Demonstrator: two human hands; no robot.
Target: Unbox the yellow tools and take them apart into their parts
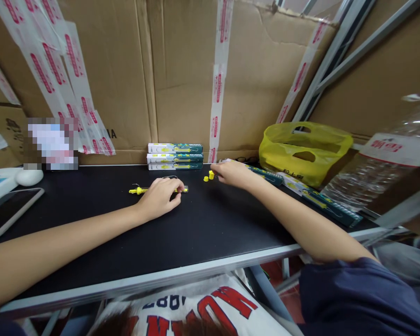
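Yellow plastic pen-style tool (139,190) with a clear barrel, lying on the black tabletop (213,228) under the left hand (157,196); those fingers curl over its middle, though I can't tell if they're actually gripping; my guess is light and stiff, clear part slick and maybe crackable, so I'd grab the yellow end; the right hand (234,173) has its fingertips bunched at two small yellow pieces (211,175), can't tell if one's pinched; three slim printed boxes (175,161) are stacked behind, contents hidden; can't make out anything inside the yellow plastic bag (283,154) either
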